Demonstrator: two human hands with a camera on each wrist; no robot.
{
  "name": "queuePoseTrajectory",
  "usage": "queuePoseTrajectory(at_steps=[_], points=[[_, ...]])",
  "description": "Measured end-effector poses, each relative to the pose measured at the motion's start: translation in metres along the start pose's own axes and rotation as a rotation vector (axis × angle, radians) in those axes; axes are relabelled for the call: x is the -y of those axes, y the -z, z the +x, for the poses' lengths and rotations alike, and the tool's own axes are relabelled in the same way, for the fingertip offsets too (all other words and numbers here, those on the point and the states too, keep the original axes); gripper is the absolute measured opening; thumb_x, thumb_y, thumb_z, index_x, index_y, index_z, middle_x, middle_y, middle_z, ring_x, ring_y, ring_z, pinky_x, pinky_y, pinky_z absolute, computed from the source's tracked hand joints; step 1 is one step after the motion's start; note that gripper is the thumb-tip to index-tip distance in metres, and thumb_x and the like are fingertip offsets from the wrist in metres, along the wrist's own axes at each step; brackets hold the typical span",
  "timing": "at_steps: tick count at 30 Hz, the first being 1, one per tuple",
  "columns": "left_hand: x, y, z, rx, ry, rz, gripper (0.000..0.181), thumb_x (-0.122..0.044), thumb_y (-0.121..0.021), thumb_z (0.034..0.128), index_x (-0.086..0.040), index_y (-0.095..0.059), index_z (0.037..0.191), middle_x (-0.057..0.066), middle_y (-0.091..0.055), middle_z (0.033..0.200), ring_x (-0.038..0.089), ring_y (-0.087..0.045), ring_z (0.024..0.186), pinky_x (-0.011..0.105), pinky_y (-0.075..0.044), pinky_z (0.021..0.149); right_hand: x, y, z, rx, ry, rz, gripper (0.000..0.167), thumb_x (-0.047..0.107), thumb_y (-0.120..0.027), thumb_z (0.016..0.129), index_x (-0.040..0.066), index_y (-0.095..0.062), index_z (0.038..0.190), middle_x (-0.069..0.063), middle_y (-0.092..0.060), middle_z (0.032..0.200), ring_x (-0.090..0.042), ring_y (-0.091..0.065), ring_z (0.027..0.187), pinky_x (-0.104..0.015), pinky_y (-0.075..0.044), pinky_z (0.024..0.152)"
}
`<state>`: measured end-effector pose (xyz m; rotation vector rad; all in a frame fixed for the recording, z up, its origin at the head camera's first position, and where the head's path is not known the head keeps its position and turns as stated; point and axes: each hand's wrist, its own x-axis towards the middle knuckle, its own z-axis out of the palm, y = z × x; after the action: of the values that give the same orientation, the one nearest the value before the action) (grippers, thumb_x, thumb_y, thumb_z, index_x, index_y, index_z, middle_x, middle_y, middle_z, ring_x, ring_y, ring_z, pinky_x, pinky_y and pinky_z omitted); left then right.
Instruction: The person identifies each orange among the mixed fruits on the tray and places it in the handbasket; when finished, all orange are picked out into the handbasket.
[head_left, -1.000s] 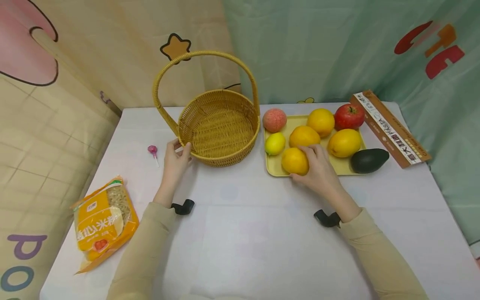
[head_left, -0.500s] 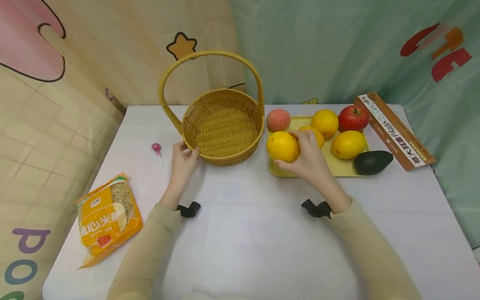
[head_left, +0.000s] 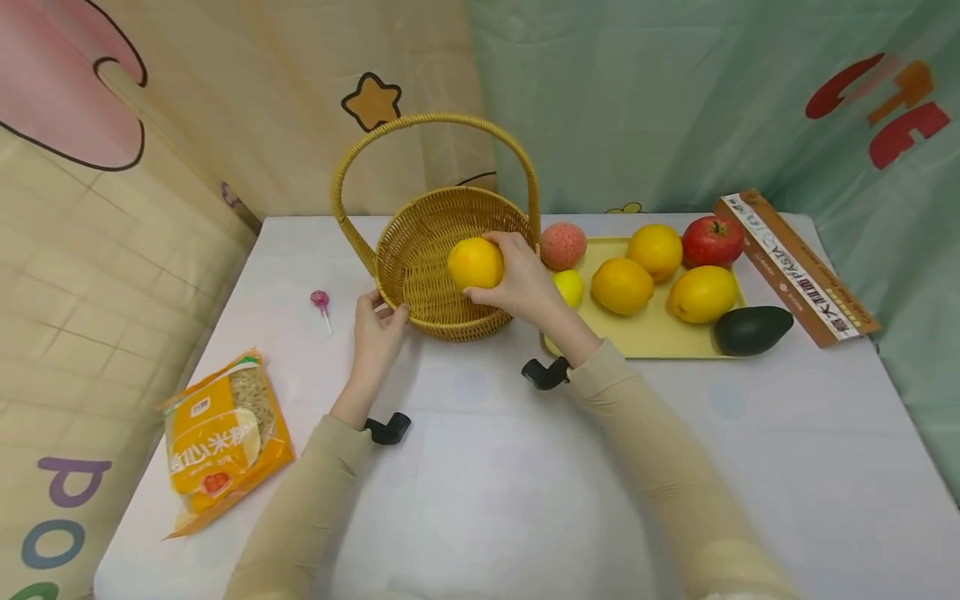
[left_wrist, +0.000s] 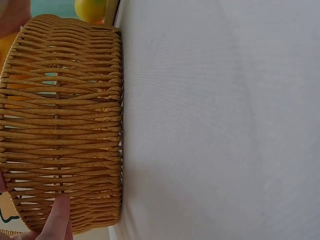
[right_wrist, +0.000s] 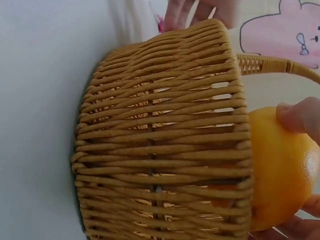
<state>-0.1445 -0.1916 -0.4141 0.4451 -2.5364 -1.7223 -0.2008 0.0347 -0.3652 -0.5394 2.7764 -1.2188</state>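
An orange (head_left: pixel 476 263) is gripped between the thumb and fingers of my right hand (head_left: pixel 517 279), over the opening of a round wicker basket (head_left: pixel 465 332). In the right wrist view the orange (right_wrist: pixel 280 170) shows just past the basket's rim. My left hand (head_left: pixel 378 333) holds the basket's near left rim, with one finger (left_wrist: pixel 59 212) against the woven outside wall. A yellow tray (head_left: pixel 637 343) stands right of the basket. On it lie more oranges (head_left: pixel 622 286), a lemon (head_left: pixel 703 294) and a smaller yellow-green lemon (head_left: pixel 568 288), partly hidden by my right hand.
A pink peach-like fruit (head_left: pixel 563 246), a red pomegranate (head_left: pixel 713 241) and a dark avocado (head_left: pixel 752 330) lie at the tray's edges. Beyond is a pasta box (head_left: pixel 798 271). At left are a lollipop (head_left: pixel 320 302) and an orange food bag (head_left: pixel 225 442). The basket's tall handle (head_left: pixel 435 119) arches upward.
My right hand has taken the orange off the tray's near left part and carried it left over the basket. My left hand stays at the basket rim. The view has shifted slightly.
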Motion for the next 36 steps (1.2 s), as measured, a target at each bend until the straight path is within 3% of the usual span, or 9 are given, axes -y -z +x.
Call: queuePoseTrajectory(at_steps=[8, 17, 25, 30, 36], points=[[-0.002, -0.003, 0.004, 0.044, 0.045, -0.083, 0.057, -0.014, -0.050, 0.0993, 0.005, -0.024, 0.147, 0.024, -0.033, 0.149, 0.034, -0.048, 0.128, 0.041, -0.053, 0.102, 0.009, -0.035, 0.030, 0.172, 0.020, -0.097, 0.082, 0.033, -0.081, 0.079, 0.006, -0.041, 0.145, -0.015, -0.046, 0.143, -0.030, -0.050, 0.125, -0.046, -0.046, 0.109], [0.001, -0.004, 0.003, 0.072, 0.085, -0.161, 0.057, -0.014, -0.050, 0.1009, 0.005, -0.022, 0.148, 0.024, -0.030, 0.151, 0.034, -0.047, 0.132, 0.041, -0.051, 0.105, 0.010, -0.051, 0.038, 0.268, -0.019, -0.167, 0.082, 0.035, -0.079, 0.083, 0.011, -0.038, 0.150, -0.017, -0.042, 0.150, -0.032, -0.047, 0.132, -0.048, -0.043, 0.112], [0.000, -0.003, 0.004, 0.054, 0.055, -0.153, 0.055, -0.013, -0.049, 0.1008, 0.005, -0.024, 0.147, 0.024, -0.032, 0.149, 0.032, -0.048, 0.128, 0.041, -0.052, 0.104, 0.010, -0.034, 0.028, 0.288, -0.012, -0.150, 0.087, 0.036, -0.077, 0.085, 0.014, -0.030, 0.155, -0.015, -0.033, 0.158, -0.033, -0.035, 0.144, -0.051, -0.034, 0.118], [0.000, -0.002, 0.004, 0.053, 0.052, -0.134, 0.056, -0.014, -0.049, 0.1008, 0.004, -0.024, 0.148, 0.024, -0.032, 0.150, 0.033, -0.048, 0.128, 0.043, -0.051, 0.105, 0.007, -0.019, 0.016, 0.251, 0.024, -0.154, 0.078, 0.037, -0.074, 0.087, 0.014, -0.037, 0.152, -0.013, -0.038, 0.155, -0.031, -0.038, 0.142, -0.047, -0.036, 0.118], [0.003, 0.001, 0.003, 0.059, 0.057, -0.135, 0.057, -0.014, -0.049, 0.1011, 0.005, -0.023, 0.148, 0.024, -0.031, 0.151, 0.033, -0.047, 0.129, 0.042, -0.051, 0.104, 0.001, 0.006, -0.006, 0.149, 0.083, -0.106, 0.061, 0.035, -0.070, 0.091, 0.014, -0.048, 0.145, -0.010, -0.048, 0.147, -0.028, -0.047, 0.134, -0.045, -0.042, 0.114]])
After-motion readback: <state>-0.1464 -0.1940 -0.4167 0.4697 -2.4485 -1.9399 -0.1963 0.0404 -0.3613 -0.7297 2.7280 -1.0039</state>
